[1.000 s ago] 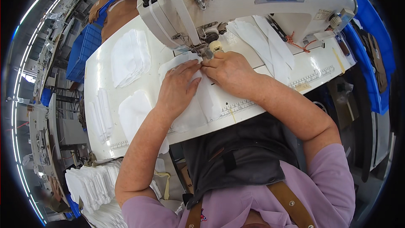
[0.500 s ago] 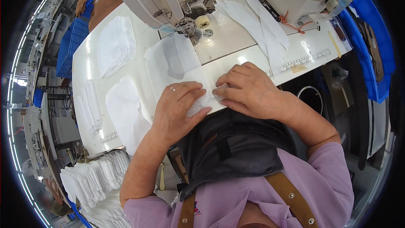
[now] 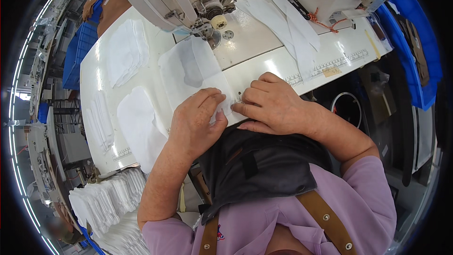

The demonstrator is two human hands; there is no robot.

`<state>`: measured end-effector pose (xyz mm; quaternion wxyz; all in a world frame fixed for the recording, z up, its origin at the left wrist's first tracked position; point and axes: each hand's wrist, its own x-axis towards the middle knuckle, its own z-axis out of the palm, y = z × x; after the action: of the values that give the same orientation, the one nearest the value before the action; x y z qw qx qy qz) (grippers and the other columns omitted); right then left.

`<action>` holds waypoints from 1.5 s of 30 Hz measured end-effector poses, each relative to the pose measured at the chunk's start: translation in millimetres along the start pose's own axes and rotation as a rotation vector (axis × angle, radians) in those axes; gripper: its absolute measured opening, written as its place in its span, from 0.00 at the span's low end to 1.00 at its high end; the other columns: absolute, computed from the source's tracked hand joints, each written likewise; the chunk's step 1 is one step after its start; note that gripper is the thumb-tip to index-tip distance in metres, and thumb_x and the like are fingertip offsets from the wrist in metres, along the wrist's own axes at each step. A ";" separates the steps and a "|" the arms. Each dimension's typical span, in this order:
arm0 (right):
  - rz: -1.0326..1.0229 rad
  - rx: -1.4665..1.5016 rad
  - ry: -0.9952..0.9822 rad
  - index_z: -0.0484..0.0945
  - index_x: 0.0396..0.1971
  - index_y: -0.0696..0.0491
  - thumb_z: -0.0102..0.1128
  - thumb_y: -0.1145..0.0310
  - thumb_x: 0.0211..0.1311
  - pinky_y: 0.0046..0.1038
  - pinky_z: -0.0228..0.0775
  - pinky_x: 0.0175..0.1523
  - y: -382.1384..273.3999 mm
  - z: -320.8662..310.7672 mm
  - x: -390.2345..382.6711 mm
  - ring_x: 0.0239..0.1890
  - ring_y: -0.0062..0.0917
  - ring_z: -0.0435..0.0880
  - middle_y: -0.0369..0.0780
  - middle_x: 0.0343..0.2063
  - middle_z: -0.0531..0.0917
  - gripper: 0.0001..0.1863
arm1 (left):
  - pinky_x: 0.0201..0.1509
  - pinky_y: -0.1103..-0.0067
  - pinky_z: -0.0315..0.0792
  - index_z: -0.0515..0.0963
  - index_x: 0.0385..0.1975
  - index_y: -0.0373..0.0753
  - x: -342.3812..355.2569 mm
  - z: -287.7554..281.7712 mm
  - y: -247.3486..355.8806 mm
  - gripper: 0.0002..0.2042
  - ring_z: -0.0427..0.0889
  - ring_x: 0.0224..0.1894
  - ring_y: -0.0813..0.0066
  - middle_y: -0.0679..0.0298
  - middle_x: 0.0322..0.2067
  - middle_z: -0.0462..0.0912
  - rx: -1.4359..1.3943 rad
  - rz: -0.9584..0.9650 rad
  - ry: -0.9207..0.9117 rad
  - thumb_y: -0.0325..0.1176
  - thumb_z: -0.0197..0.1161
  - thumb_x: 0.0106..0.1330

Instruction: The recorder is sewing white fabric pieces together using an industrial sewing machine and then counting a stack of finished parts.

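A thin white fabric piece [image 3: 170,72] lies flat in front of the sewing machine [image 3: 163,2], a grey patch showing through it. Its far end reaches close to the machine's presser foot and needle area. At the near right corner, by the table edge, my left hand [image 3: 196,120] has bent fingers and thumb closed on the cloth. Facing it, my right hand [image 3: 271,106] is closed at the same corner, its index fingertip against the cloth's edge and its thumb lower down. The fingers partly hide the corner.
White fabric stacks [image 3: 127,49] and another white piece [image 3: 138,118] lie on the left of the table. White strips [image 3: 283,28] and black thread snips [image 3: 296,4] lie at the right. Cut pieces are piled [image 3: 111,198] below left. Blue bins [image 3: 415,56] stand alongside.
Both hands' fingers have curled in more at the near corner of the cloth. My right thumb has drawn back a little from the left one. The whole view has shifted slightly.
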<state>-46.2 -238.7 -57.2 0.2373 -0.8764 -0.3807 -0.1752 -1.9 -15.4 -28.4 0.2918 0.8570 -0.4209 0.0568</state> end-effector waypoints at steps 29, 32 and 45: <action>0.087 0.055 0.068 0.80 0.40 0.52 0.70 0.56 0.47 0.31 0.66 0.49 8.9 -7.4 9.0 0.42 0.27 0.77 0.34 0.40 0.79 0.21 | 0.51 0.69 0.72 0.82 0.33 0.39 12.8 -9.1 0.6 0.11 0.83 0.39 0.66 0.64 0.37 0.84 0.069 0.136 -0.077 0.25 0.69 0.47; 0.020 0.054 -0.029 0.80 0.39 0.52 0.71 0.58 0.47 0.32 0.66 0.51 11.9 -10.4 13.4 0.44 0.27 0.76 0.34 0.42 0.80 0.20 | 0.55 0.66 0.71 0.82 0.39 0.39 9.5 -4.2 -15.7 0.14 0.82 0.47 0.63 0.62 0.45 0.83 0.047 0.112 -0.028 0.29 0.69 0.50; 0.014 0.113 -0.061 0.83 0.35 0.53 0.71 0.60 0.49 0.33 0.66 0.50 27.8 -10.8 35.3 0.42 0.27 0.78 0.34 0.38 0.82 0.16 | 0.63 0.64 0.66 0.80 0.50 0.41 28.0 -9.9 -41.6 0.20 0.75 0.61 0.61 0.60 0.57 0.77 0.127 0.029 -0.119 0.34 0.68 0.55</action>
<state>-3.7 -240.6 -38.9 0.2760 -0.8691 -0.3909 -0.1249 48.8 -9.5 -29.5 0.2105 0.8694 -0.4456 0.0363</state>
